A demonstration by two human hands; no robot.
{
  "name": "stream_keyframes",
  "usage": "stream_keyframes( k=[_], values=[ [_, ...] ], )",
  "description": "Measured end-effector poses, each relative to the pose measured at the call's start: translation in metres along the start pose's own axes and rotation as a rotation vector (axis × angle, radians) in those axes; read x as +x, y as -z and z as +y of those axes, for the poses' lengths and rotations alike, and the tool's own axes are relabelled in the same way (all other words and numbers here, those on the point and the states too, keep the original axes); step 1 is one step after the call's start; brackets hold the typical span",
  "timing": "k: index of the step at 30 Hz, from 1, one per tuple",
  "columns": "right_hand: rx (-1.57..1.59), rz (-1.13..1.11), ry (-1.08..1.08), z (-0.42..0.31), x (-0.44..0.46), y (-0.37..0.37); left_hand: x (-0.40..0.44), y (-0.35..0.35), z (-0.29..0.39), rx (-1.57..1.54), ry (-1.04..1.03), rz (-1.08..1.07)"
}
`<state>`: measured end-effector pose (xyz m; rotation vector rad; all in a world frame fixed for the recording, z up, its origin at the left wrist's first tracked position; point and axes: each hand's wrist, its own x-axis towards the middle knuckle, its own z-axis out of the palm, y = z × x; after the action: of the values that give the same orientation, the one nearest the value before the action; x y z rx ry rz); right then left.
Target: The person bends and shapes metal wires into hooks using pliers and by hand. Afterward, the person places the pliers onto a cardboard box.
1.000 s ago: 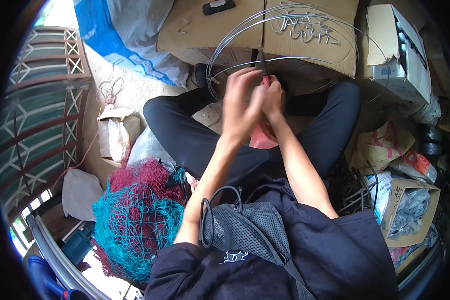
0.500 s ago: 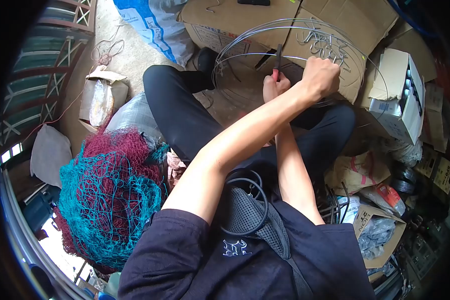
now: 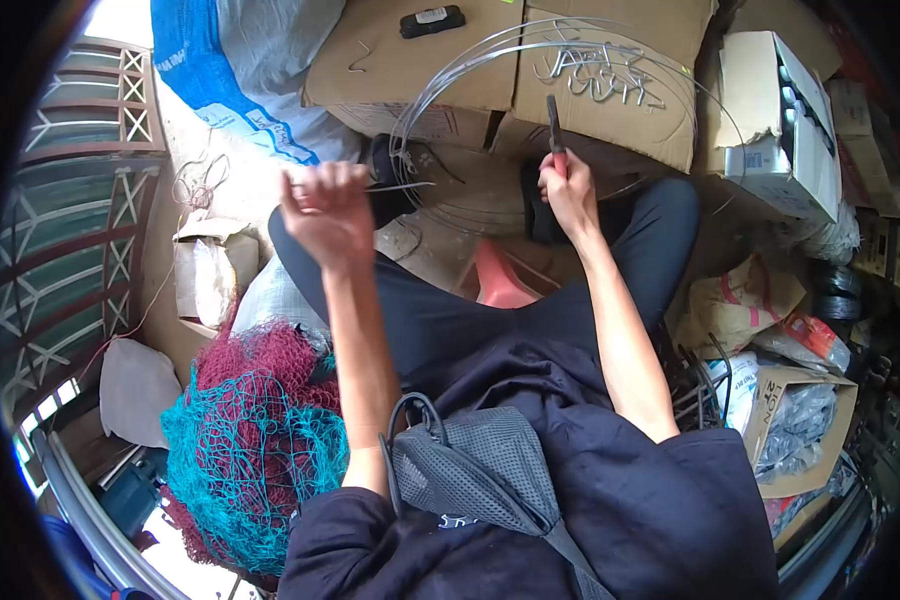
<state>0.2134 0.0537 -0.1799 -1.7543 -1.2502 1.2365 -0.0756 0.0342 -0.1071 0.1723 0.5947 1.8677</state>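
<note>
My right hand (image 3: 572, 197) grips the red handle of a narrow dark metal tool (image 3: 555, 130), which points up and away from me; its jaws, if any, cannot be made out. Off to the left, my raised left hand (image 3: 330, 215) has its fingers curled round a short piece of metal wire (image 3: 407, 186), and motion blurs it slightly. The wire's free end sticks out to the right. Beyond both hands, a large loose coil of wire (image 3: 432, 88) stands against the cardboard. Several bent wire hooks (image 3: 600, 75) lie in a pile on the cardboard box (image 3: 660, 125).
A single hook (image 3: 360, 58) and a black object (image 3: 432, 22) rest on the box at the back. Teal and maroon netting (image 3: 260, 440) is heaped at my left. An open white box (image 3: 770, 150) stands at the right. Something pink (image 3: 505, 275) lies between my legs.
My left hand has swung from the right, where my arms were crossed, far to the left with the wire piece. My right hand still holds the tool, now apart from the wire.
</note>
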Motion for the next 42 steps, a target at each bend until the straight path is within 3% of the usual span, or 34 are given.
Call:
stream_keyframes(
  k=[2, 3, 7, 10, 12, 14, 16, 21, 25, 27, 30, 31, 34, 35, 38, 39, 42],
  values=[
    [0.264, -0.192, 0.015, -0.006, -0.022, -0.003, -0.007, 0.0, -0.017, -0.07, 0.142, -0.029],
    [0.43, -0.34, -0.101, -0.006, -0.031, -0.001, -0.009, 0.003, -0.024, -0.19, 0.223, -0.048],
    [0.996, -0.446, -0.291, -0.006, -0.072, 0.001, -0.021, -0.001, -0.036, -0.48, 0.339, -0.023],
    [0.996, -0.493, -0.307, -0.008, -0.1, 0.013, -0.033, -0.011, -0.031, -0.603, 0.382, -0.102],
    [0.965, -0.681, -0.296, -0.015, -0.116, 0.028, -0.037, -0.023, -0.029, -0.631, 0.411, -0.186],
    [1.042, -0.785, -0.321, -0.025, -0.136, 0.038, -0.039, -0.031, -0.026, -0.621, 0.429, -0.282],
    [0.929, -0.853, -0.295, -0.03, -0.15, 0.05, -0.04, -0.034, -0.027, -0.581, 0.457, -0.33],
    [0.734, -0.746, -0.12, -0.036, -0.163, 0.05, -0.05, -0.052, -0.032, -0.466, 0.603, -0.442],
    [0.875, -0.583, -0.019, -0.05, -0.159, 0.044, -0.062, -0.052, -0.044, -0.447, 0.662, -0.447],
    [0.782, -0.522, 0.007, -0.057, -0.153, 0.041, -0.062, -0.052, -0.047, -0.433, 0.669, -0.499],
    [0.748, -0.491, 0.025, -0.06, -0.151, 0.042, -0.067, -0.056, -0.05, -0.327, 0.603, -0.466],
    [0.761, -0.486, 0.032, -0.062, -0.151, 0.042, -0.063, -0.053, -0.053, -0.282, 0.548, -0.542],
    [0.729, -0.405, 0.088, -0.068, -0.15, 0.039, -0.095, -0.093, -0.064, 0.047, 0.412, -0.094],
    [0.707, -0.367, 0.111, -0.069, -0.149, 0.039, -0.099, -0.076, -0.068, 0.064, 0.457, -0.26],
    [0.606, -0.416, 0.123, -0.063, -0.143, 0.045, -0.113, -0.065, -0.075, 0.091, 0.535, -0.326],
    [0.659, -0.47, 0.058, -0.063, -0.144, 0.048, -0.118, -0.07, -0.078, 0.243, 0.436, -0.23],
    [0.734, -0.494, -0.096, -0.057, -0.151, 0.055, -0.097, -0.074, -0.053, 0.777, 0.429, -0.362]
  ],
)
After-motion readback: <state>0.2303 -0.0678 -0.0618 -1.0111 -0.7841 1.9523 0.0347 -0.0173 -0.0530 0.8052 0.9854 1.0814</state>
